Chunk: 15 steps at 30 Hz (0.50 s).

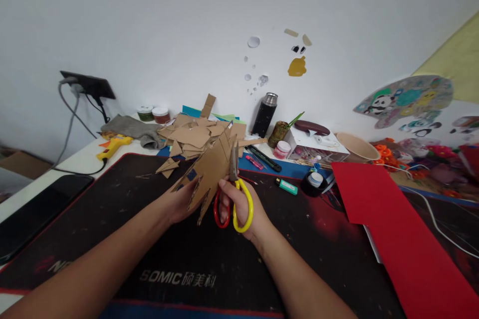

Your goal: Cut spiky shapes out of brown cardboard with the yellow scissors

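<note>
My left hand (pixel 184 200) grips a jagged piece of brown cardboard (pixel 210 165) from beneath, with its fingers mostly hidden behind it. Pointed strips stick out along the lower edge of the piece. In my right hand (pixel 245 202) is a pair of scissors (pixel 244 219) with one yellow and one red handle loop. Thumb and fingers are through the loops, and the metal blades point up along the right edge of the cardboard. Whether the blades are biting into it, I cannot tell. Behind the held piece lies a heap of cardboard scraps (pixel 187 132).
A black desk mat (pixel 123 239) covers the table. Along the back stand a black thermos (pixel 265 114) and a white box (pixel 318 142). A yellow glue gun (pixel 115 146) lies left, a green lighter (pixel 286 186) and red sheet (pixel 381 209) right.
</note>
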{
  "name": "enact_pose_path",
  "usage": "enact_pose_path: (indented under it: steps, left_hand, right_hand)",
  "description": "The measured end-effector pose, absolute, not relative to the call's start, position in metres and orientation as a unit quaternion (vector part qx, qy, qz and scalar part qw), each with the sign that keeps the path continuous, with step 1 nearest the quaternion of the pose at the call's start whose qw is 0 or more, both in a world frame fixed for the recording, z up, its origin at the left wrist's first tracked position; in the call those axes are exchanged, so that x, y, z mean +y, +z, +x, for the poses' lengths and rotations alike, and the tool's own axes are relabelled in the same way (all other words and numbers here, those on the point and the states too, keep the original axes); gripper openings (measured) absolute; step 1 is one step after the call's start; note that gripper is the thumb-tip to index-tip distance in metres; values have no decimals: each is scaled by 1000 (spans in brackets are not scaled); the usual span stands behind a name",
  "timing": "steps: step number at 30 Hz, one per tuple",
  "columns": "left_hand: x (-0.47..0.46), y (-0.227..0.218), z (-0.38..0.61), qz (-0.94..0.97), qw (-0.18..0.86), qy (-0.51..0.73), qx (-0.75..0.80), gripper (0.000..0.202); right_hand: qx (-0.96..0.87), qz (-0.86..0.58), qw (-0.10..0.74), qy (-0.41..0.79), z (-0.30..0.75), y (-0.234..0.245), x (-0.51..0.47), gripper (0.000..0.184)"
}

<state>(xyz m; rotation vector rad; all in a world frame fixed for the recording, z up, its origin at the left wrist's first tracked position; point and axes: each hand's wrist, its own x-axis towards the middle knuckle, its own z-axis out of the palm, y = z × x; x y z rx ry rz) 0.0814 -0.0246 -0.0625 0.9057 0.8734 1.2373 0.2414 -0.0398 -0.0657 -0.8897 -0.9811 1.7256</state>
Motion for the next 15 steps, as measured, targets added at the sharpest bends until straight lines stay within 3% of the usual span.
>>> enact_pose_path:
  steps: [3,7,15]
  left_hand:
    - [-28,-52,86,363,713,477,365,42]
    - [-27,-37,91,333,691,535,354,63]
    - [-14,-34,80,305,613,603,410,32]
  right_hand:
    - [-436,-367,449,688,240,-66,-41,53]
    - [-454,-387,426,680,239,-64,-44,54]
    - [-491,-385,408,667,242,-63,-46,60]
